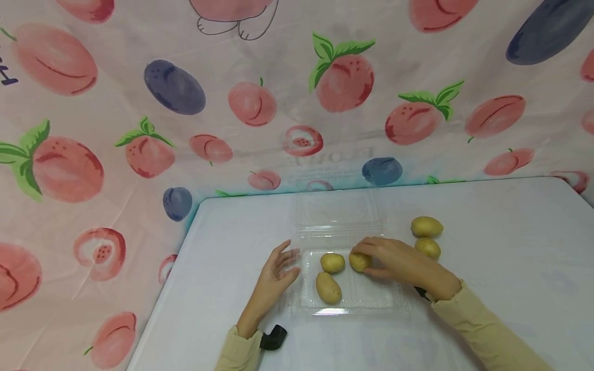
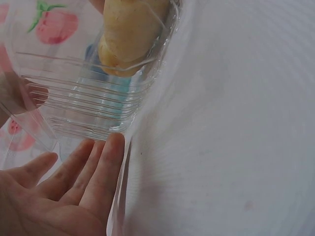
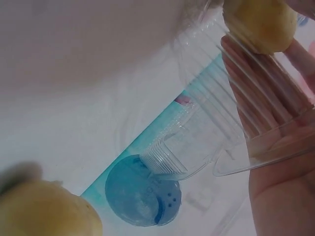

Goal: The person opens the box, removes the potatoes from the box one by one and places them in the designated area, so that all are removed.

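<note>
A clear plastic clamshell container (image 1: 371, 300) lies on the white table with its lid (image 1: 341, 210) folded back. Inside it, toward the left, are two potatoes (image 1: 332, 263) (image 1: 328, 288). My right hand (image 1: 401, 263) reaches over the container's right side and grips a third potato (image 1: 359, 262) between fingers and thumb; the right wrist view shows that potato (image 3: 261, 24) beyond the clear ribbed wall. At the container's left side, my left hand (image 1: 273, 278) has its fingers extended, fingertips close by the wall; whether they touch it I cannot tell.
Two more potatoes (image 1: 426, 226) (image 1: 427, 249) lie on the table to the right of the container, partly behind the right hand. A fruit-patterned cloth (image 1: 250, 56) hangs behind and left of the white tabletop (image 1: 510, 257).
</note>
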`<state>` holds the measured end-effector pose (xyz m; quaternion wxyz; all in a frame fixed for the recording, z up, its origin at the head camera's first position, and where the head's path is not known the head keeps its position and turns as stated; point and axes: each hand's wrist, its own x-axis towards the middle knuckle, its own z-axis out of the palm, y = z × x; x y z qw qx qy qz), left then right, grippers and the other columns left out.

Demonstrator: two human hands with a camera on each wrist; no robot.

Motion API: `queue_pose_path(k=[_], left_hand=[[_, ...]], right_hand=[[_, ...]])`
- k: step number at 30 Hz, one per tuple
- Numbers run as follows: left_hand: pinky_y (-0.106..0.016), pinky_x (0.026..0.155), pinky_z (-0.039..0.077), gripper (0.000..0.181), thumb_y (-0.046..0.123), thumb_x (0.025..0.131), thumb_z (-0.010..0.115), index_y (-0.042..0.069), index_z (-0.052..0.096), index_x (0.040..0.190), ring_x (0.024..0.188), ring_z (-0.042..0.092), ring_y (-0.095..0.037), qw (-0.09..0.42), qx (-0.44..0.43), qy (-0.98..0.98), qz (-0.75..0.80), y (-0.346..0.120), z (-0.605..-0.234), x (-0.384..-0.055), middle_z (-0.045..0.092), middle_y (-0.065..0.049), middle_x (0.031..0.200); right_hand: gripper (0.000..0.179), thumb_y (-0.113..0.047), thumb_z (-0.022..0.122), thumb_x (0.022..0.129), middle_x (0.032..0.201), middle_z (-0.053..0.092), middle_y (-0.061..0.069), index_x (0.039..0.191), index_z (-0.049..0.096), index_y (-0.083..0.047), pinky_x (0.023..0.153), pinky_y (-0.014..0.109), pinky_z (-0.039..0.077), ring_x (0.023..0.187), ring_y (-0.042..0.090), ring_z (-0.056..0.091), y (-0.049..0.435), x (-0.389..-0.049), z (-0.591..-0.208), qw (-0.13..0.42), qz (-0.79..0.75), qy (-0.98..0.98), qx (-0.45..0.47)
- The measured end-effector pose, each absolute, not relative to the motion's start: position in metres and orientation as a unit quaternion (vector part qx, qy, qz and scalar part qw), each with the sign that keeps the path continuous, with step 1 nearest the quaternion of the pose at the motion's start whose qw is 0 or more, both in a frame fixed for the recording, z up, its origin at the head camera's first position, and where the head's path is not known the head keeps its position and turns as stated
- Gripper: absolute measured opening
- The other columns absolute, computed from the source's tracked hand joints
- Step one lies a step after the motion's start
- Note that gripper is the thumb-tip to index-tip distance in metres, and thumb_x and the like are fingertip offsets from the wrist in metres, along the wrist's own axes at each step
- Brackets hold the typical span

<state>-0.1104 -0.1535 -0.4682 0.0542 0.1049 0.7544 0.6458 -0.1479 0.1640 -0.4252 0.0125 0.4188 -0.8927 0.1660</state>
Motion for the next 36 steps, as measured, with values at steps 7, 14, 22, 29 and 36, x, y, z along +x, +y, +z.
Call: queue_pose_path(k=[7,14,22,29,36], left_hand=[[-0.030,0.102,0.049,0.068,0.006,0.095,0.064,0.002,0.029,0.153,0.134,0.047,-0.040,0.048,0.112,0.760,0.639,-0.153,-0.466,-0.110,0.051,-0.024,0.142],[-0.032,0.103,0.049,0.071,0.006,0.095,0.065,0.007,0.027,0.155,0.135,0.047,-0.038,0.051,0.104,0.761,0.638,-0.152,-0.465,-0.108,0.051,-0.021,0.142],[-0.031,0.102,0.049,0.069,0.007,0.095,0.065,0.013,0.031,0.155,0.133,0.048,-0.036,0.050,0.101,0.767,0.631,-0.151,-0.463,-0.109,0.053,-0.019,0.141],[-0.029,0.101,0.049,0.067,0.006,0.095,0.063,0.012,0.033,0.154,0.133,0.049,-0.035,0.051,0.100,0.768,0.631,-0.151,-0.465,-0.109,0.052,-0.019,0.142],[-0.028,0.101,0.049,0.066,0.005,0.095,0.064,0.011,0.033,0.153,0.133,0.049,-0.036,0.049,0.100,0.766,0.633,-0.151,-0.464,-0.109,0.052,-0.020,0.141]], right_hand=[[0.039,-0.016,0.079,0.084,0.117,0.067,0.005,0.119,0.066,-0.007,0.092,0.041,0.055,0.110,0.024,0.064,0.165,-0.149,-0.426,0.024,0.164,-0.888,0.428],[0.039,-0.016,0.078,0.084,0.117,0.066,0.005,0.120,0.066,-0.006,0.090,0.040,0.056,0.110,0.024,0.064,0.165,-0.150,-0.426,0.040,0.159,-0.886,0.435],[0.039,-0.014,0.079,0.082,0.115,0.067,0.005,0.119,0.067,-0.007,0.085,0.037,0.058,0.106,0.022,0.065,0.168,-0.151,-0.425,0.070,0.154,-0.881,0.442],[0.040,-0.013,0.080,0.081,0.114,0.067,0.005,0.118,0.067,-0.006,0.081,0.035,0.058,0.104,0.022,0.066,0.170,-0.150,-0.422,0.093,0.154,-0.877,0.446],[0.041,-0.013,0.082,0.079,0.113,0.067,0.004,0.116,0.068,-0.006,0.080,0.034,0.058,0.103,0.021,0.066,0.174,-0.149,-0.418,0.113,0.152,-0.877,0.442]])
